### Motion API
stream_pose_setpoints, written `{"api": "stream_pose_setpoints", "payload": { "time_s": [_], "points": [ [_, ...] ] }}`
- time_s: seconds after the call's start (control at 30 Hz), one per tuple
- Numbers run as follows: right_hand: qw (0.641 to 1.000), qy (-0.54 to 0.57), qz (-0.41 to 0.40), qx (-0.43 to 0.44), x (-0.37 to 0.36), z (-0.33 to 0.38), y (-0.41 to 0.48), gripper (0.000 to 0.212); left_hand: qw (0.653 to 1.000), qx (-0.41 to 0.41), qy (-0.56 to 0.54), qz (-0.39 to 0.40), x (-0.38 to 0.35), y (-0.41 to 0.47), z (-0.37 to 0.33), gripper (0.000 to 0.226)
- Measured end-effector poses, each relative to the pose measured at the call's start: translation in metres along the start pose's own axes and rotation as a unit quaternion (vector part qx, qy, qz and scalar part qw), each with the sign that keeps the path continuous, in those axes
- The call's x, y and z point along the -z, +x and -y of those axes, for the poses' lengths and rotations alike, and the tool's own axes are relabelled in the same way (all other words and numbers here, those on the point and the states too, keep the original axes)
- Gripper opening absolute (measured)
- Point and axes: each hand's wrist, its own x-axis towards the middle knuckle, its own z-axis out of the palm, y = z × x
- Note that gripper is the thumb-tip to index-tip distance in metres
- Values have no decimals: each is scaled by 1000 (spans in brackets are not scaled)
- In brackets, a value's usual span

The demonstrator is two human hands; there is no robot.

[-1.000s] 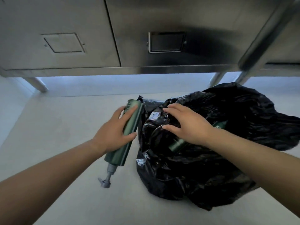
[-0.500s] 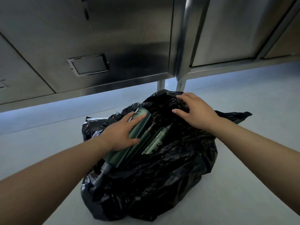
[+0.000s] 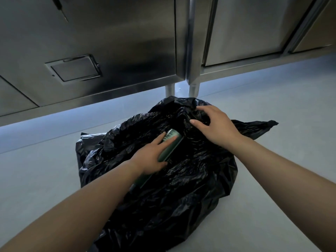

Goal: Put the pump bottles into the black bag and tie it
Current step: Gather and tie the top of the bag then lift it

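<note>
A crumpled black bag (image 3: 181, 193) lies on the pale floor in the middle of the view. My left hand (image 3: 151, 157) is shut on a dark green pump bottle (image 3: 170, 144), which lies slanted in the bag's opening with its flat base pointing away from me. Its pump end is hidden under my wrist and the plastic. My right hand (image 3: 216, 126) grips the far edge of the bag at its mouth, fingers curled into the plastic. No other bottle shows; the folds hide the bag's inside.
Stainless steel cabinets (image 3: 112, 42) on short legs (image 3: 170, 90) stand just beyond the bag, with a recessed handle (image 3: 74, 69) at the left. Pale floor (image 3: 281, 99) stretches to both sides of the bag.
My left hand has pushed the green bottle deeper into the bag's mouth. The second bottle seen beside it is now covered by plastic. My right hand still holds the far rim.
</note>
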Motion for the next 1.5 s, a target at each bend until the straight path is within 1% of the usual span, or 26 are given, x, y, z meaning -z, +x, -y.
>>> {"api": "stream_pose_setpoints", "payload": {
  "time_s": [0.07, 0.13, 0.23, 0.3, 0.37, 0.43, 0.53, 0.63, 0.67, 0.73, 0.83, 0.9, 1.0, 1.07, 1.13, 1.2, 1.3, 1.37, 1.43, 1.5],
  "points": [
    [1000, 0, -4, -2, 2, -3, 0, 57, 1000, -19, -7, -9, -1, 7, -1, 94],
    [1000, 1, -5, -1, 1, -6, 0, 57, 999, -15, -19, -35, 1, 9, 1, 92],
    [1000, 10, 4, 9, -5, -5, 4, 57, 995, 9, -40, -93, 13, -1, 10, 84],
    [999, 15, 20, 24, -13, -2, 7, 59, 991, 31, -27, -124, 24, -15, 21, 79],
    [998, 13, 38, 41, -23, 1, 10, 60, 989, 53, -10, -138, 32, -31, 30, 73],
    [998, 9, 48, 50, -30, 1, 13, 62, 988, 76, 17, -132, 36, -45, 37, 67],
    [998, 22, 42, 37, -36, -2, 16, 60, 986, 109, 69, -104, 32, -58, 43, 58],
    [998, 44, 18, 32, -39, -6, 18, 54, 981, 160, 93, -60, 19, -61, 44, 57],
    [998, 45, 10, 35, -39, -6, 18, 51, 978, 177, 94, -57, 13, -60, 44, 59],
    [999, 39, -3, 37, -41, -8, 19, 43, 973, 197, 95, -73, 3, -58, 43, 62],
    [999, 45, -27, 8, -39, -6, 20, 27, 970, 190, 88, -124, -4, -50, 44, 62],
    [998, 46, -40, -3, -38, -5, 17, 18, 969, 189, 78, -141, -4, -42, 44, 62],
    [999, 23, -32, 1, -40, -6, 6, 14, 969, 202, 70, -127, -1, -29, 47, 62],
    [1000, 9, -23, 10, -40, -7, 0, 16, 970, 199, 60, -125, 2, -24, 50, 56],
    [1000, -7, -22, 14, -36, -6, -1, 21, 971, 182, 45, -146, 10, -23, 53, 41],
    [999, -16, -30, 13, -28, -1, -1, 22, 968, 161, 17, -191, 24, -29, 53, 30],
    [998, 3, -65, -5, -12, 6, 1, 10, 943, 146, -63, -293, 52, -47, 51, 22],
    [995, 24, -97, -17, -1, 13, 3, 6, 922, 148, -104, -343, 69, -61, 50, 19],
    [991, 42, -128, -21, 11, 19, 5, 6, 915, 150, -125, -352, 82, -75, 50, 15],
    [985, 61, -160, -17, 21, 27, 8, 9, 916, 144, -139, -346, 89, -87, 48, 13]
  ]
}}
